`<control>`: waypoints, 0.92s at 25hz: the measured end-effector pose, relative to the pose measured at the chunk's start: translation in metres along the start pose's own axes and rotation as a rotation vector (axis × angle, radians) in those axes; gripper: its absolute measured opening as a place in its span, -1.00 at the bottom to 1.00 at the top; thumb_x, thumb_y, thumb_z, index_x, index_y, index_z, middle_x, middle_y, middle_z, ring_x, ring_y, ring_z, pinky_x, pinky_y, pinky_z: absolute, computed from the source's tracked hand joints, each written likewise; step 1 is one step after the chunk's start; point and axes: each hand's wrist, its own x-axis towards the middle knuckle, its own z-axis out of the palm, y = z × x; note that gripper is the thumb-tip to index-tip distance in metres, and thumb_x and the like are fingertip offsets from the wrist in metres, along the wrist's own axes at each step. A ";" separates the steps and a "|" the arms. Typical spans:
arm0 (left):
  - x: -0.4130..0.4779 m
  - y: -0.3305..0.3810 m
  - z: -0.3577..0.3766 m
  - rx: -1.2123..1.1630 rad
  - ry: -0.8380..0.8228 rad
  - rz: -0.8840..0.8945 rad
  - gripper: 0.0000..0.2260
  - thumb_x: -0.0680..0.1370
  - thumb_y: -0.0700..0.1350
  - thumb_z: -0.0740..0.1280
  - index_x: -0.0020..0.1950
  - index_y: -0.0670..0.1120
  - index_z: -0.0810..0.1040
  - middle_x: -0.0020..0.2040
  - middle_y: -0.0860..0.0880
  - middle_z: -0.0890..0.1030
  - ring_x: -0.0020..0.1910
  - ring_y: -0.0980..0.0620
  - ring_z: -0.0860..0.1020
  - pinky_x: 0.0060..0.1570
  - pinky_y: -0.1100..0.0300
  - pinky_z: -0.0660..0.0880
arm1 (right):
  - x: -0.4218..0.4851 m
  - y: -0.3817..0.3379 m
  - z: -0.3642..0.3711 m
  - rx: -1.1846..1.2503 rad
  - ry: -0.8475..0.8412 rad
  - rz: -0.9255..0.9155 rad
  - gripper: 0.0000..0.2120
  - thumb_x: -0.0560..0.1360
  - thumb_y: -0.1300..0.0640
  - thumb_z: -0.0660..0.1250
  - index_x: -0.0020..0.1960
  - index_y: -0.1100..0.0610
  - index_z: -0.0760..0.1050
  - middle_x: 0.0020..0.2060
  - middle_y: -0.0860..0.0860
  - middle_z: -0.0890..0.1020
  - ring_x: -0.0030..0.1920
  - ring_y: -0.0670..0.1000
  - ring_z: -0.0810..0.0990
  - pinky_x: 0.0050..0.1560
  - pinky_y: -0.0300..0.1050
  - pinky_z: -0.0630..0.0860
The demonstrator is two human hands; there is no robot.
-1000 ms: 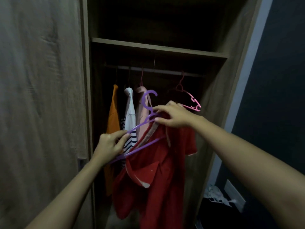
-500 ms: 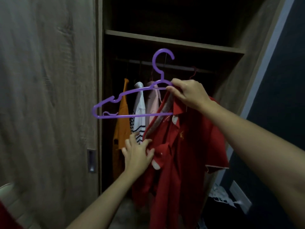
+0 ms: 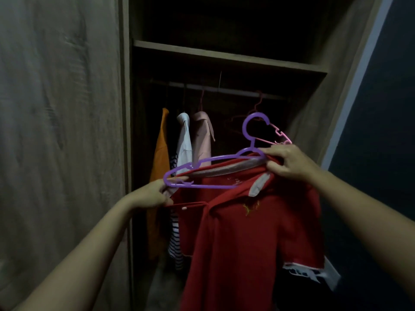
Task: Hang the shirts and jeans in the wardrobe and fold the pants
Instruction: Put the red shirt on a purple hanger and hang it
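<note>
A red polo shirt hangs in front of the open wardrobe, its collar stretched wide. A purple hanger lies across the collar, its left end sticking out past the shirt. My left hand pinches the left side of the collar just below that hanger end. My right hand grips the shirt's right shoulder together with the hanger near its hook. The wardrobe rail runs above, behind the hanger's hook.
An orange garment, a white striped shirt and a pink shirt hang at the rail's left. An empty pink hanger hangs on the right. A closed wardrobe door stands left; a dark wall is right.
The hanger came down from in front of the shelf and now lies along the collar. My left hand rose from the shirt's front to the collar's left side.
</note>
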 end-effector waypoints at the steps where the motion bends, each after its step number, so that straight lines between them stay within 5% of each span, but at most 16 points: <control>1: 0.001 0.000 -0.005 0.005 0.031 0.005 -0.34 0.34 -0.49 0.32 0.24 0.15 0.53 -0.01 0.13 0.54 -0.21 0.41 0.52 -0.25 0.52 0.40 | -0.006 0.001 0.002 0.012 -0.036 0.007 -0.50 0.35 0.02 0.19 0.27 0.05 0.51 -0.23 -0.04 0.59 -0.23 -0.11 0.52 -0.13 -0.12 0.48; 4: 0.004 0.002 -0.018 0.088 0.135 -0.014 -0.44 0.32 -0.36 0.37 0.02 0.32 0.56 -0.12 0.14 0.53 -0.25 0.39 0.52 -0.20 0.52 0.39 | -0.018 0.003 0.006 0.015 -0.094 0.017 -0.48 0.34 0.00 0.19 0.28 0.05 0.50 -0.26 -0.03 0.54 -0.27 -0.10 0.50 -0.19 -0.09 0.50; 12: 0.015 0.020 -0.016 0.363 0.246 -0.081 -0.49 0.40 -0.36 0.33 0.28 0.04 0.54 -0.03 -0.02 0.52 0.02 0.03 0.51 -0.03 0.42 0.37 | -0.020 0.008 0.016 -0.322 -0.160 0.066 -0.48 0.44 0.02 0.23 0.39 -0.15 0.33 0.01 0.00 0.53 -0.13 0.09 0.60 -0.26 -0.04 0.54; 16: 0.025 0.059 0.011 0.482 0.724 -0.217 -0.58 0.42 -0.19 0.29 0.28 -0.03 0.55 0.16 -0.15 0.53 0.18 -0.21 0.50 0.16 0.05 0.41 | 0.004 -0.019 0.032 -0.331 -0.167 0.218 -0.53 0.55 -0.07 0.19 0.45 -0.09 0.25 0.12 0.04 0.50 0.05 0.17 0.57 -0.11 -0.01 0.51; 18: 0.029 0.077 0.035 0.591 0.815 -0.041 -0.54 0.42 -0.12 0.22 0.32 -0.10 0.51 0.14 -0.22 0.51 0.10 -0.28 0.52 0.08 -0.05 0.45 | 0.022 -0.033 0.035 -0.101 -0.036 0.281 -0.56 0.54 -0.09 0.21 0.39 0.00 0.38 0.11 0.06 0.57 0.14 0.15 0.56 0.06 0.05 0.51; 20: 0.025 0.086 0.061 0.631 0.681 0.232 -0.47 0.43 0.03 0.12 0.40 -0.03 0.43 0.02 -0.17 0.54 -0.04 -0.24 0.56 -0.07 -0.06 0.52 | 0.029 -0.036 0.027 0.092 0.088 0.328 -0.64 0.54 -0.06 0.24 0.29 0.03 0.49 0.16 0.01 0.62 0.20 0.03 0.55 0.19 0.00 0.47; 22: 0.016 0.080 0.060 0.696 0.596 0.357 -0.47 0.48 0.17 0.10 0.45 0.09 0.33 0.01 -0.07 0.59 -0.04 -0.13 0.56 -0.09 0.01 0.51 | 0.028 -0.033 0.012 0.175 0.152 0.323 -0.71 0.53 -0.05 0.26 0.19 0.00 0.56 0.12 -0.05 0.64 0.16 -0.06 0.57 0.21 -0.02 0.47; 23: 0.016 0.075 0.049 0.729 0.689 0.379 -0.47 0.49 0.21 0.10 0.44 0.08 0.33 0.09 -0.06 0.59 0.02 -0.11 0.54 -0.04 0.02 0.46 | 0.025 -0.031 0.006 0.196 0.169 0.315 -0.73 0.52 -0.06 0.27 0.16 -0.01 0.58 0.09 -0.07 0.66 0.12 -0.09 0.59 0.19 0.00 0.49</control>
